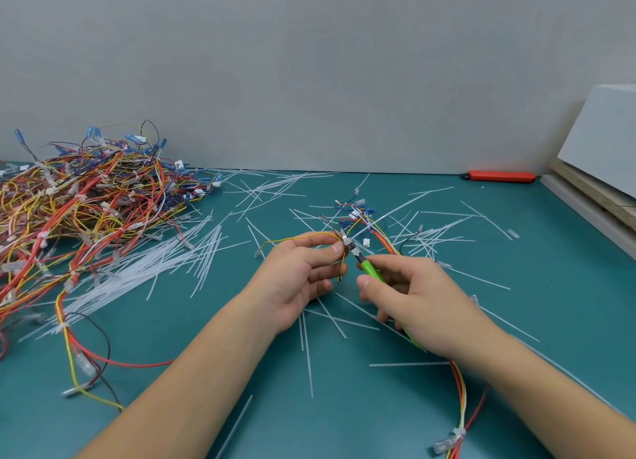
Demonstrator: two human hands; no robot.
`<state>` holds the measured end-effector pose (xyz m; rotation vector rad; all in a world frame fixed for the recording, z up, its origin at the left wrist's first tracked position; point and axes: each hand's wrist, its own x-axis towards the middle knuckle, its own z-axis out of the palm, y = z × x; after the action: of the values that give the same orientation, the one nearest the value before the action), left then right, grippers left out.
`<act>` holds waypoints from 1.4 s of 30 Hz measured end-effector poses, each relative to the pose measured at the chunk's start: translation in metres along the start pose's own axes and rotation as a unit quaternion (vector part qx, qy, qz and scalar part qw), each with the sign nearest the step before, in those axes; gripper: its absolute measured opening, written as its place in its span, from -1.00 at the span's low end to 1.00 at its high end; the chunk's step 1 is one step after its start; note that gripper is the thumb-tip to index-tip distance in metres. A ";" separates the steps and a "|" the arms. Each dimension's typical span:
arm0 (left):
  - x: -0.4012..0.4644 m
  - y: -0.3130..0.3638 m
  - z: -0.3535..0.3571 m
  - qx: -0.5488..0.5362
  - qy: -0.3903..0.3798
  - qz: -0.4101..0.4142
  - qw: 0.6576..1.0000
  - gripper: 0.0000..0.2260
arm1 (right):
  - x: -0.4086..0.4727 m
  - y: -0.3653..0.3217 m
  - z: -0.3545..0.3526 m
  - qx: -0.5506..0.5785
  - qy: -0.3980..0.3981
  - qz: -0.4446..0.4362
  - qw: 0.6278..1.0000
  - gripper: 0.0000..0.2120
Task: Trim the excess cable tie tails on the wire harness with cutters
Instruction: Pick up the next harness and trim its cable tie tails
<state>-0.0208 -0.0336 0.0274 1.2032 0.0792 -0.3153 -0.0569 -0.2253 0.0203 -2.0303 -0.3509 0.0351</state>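
No readable text, brand, number or sign appears anywhere in the head view. The small white tags on the pile of wire harnesses [86, 197] at the left are too small and blurred to show any print. The red tool [499, 176] lying at the back edge of the desk [516, 303] bears no legible marking, and the green-handled cutters [368, 265] carry no visible label either.

Wire harness [377, 233]: red, orange, yellow and blue wires bundled with white ties, running from mid-tabletop toward the near right; one yellow strand loops left.
Cutters [364, 260]: green handles, metal head pointing far-left, tip at the yellow strand.
Cut tails [206, 248]: white strips scattered flat on the tabletop.
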 end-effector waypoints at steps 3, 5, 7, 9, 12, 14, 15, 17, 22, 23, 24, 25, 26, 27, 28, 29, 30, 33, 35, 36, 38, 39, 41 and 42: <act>0.000 0.001 0.000 -0.003 -0.003 0.002 1.000 -0.90 | 0.000 0.002 0.001 -0.034 0.004 -0.011 0.999 -0.46; 0.001 0.001 0.000 -0.002 0.000 0.002 1.000 -0.90 | 0.000 0.001 0.001 -0.021 0.004 -0.007 1.000 -0.50; 0.001 0.000 0.000 0.000 0.003 -0.002 1.000 -0.90 | 0.000 0.000 0.000 0.011 0.001 0.009 1.000 -0.65; 0.000 0.000 0.000 0.001 0.001 -0.003 1.000 -0.90 | 0.000 -0.003 0.001 0.035 -0.006 0.016 0.999 -0.76; 0.000 0.000 -0.001 0.000 0.002 -0.002 1.000 -0.90 | -0.001 -0.006 0.004 0.017 -0.006 0.006 1.000 -0.67; 0.000 0.000 -0.001 0.003 0.003 -0.001 1.000 -0.90 | -0.002 -0.007 0.004 0.012 -0.002 0.005 1.000 -0.64; 0.000 0.000 0.000 0.004 0.002 -0.001 1.000 -0.90 | -0.001 -0.006 0.003 0.012 0.000 0.005 1.000 -0.63; 0.000 0.000 0.000 0.005 0.003 -0.002 1.000 -0.90 | 0.000 -0.004 0.001 -0.006 0.005 -0.001 1.000 -0.57; -0.001 0.001 0.000 0.008 0.004 0.000 1.000 -0.90 | 0.000 -0.001 0.002 -0.018 0.005 -0.007 1.000 -0.59; 0.000 0.000 0.000 0.008 0.004 0.000 1.000 -0.90 | 0.000 -0.002 0.003 -0.003 0.004 0.002 1.000 -0.62; 0.000 0.000 0.000 0.009 0.004 0.000 1.000 -0.89 | 0.000 -0.004 0.003 0.014 0.001 0.010 1.000 -0.64; -0.001 0.000 0.001 0.009 0.004 0.000 1.000 -0.89 | 0.000 -0.005 0.003 0.027 -0.003 0.016 1.000 -0.65; -0.001 0.000 0.001 0.010 0.003 0.001 1.000 -0.89 | -0.001 -0.006 0.002 0.033 -0.007 0.018 0.999 -0.65; -0.001 0.000 0.001 0.011 0.003 0.001 1.000 -0.89 | -0.001 -0.007 0.002 0.034 -0.009 0.017 0.999 -0.65; -0.001 0.000 0.001 0.011 0.003 0.000 1.000 -0.89 | -0.001 -0.007 0.002 0.033 -0.010 0.016 0.999 -0.65; -0.001 0.000 0.000 0.012 0.004 0.000 1.000 -0.89 | -0.001 -0.007 0.002 0.032 -0.009 0.015 0.999 -0.66; -0.001 0.000 0.000 0.012 0.004 -0.001 1.000 -0.89 | -0.001 -0.007 0.001 0.031 -0.009 0.014 0.999 -0.70; -0.001 0.000 0.001 0.015 0.004 -0.003 1.000 -0.89 | 0.000 -0.004 0.001 0.028 -0.008 0.014 0.999 -0.80; -0.002 0.001 0.001 0.013 0.004 -0.003 1.000 -0.89 | 0.000 -0.001 0.001 0.015 -0.004 0.005 1.000 -0.71; -0.002 0.001 0.002 0.012 0.003 -0.003 1.000 -0.89 | 0.000 0.000 0.001 0.009 -0.002 -0.001 1.000 -0.66; -0.002 0.001 0.002 0.010 0.004 -0.005 1.000 -0.88 | 0.001 0.000 0.003 0.009 -0.002 -0.007 1.000 -0.60; -0.003 0.002 0.002 0.010 0.004 -0.006 1.000 -0.88 | 0.001 0.000 0.003 0.020 -0.001 -0.003 1.000 -0.61; -0.003 0.002 0.003 0.004 0.001 -0.010 1.000 -0.88 | 0.001 -0.001 0.003 0.048 0.002 0.005 0.999 -0.63; -0.003 0.002 0.003 -0.004 -0.003 -0.013 1.000 -0.88 | 0.001 -0.001 0.003 0.049 0.005 0.003 0.999 -0.63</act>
<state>-0.0238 -0.0352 0.0308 1.1931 0.0901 -0.3413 -0.0566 -0.2221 0.0196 -1.9346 -0.3311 0.0442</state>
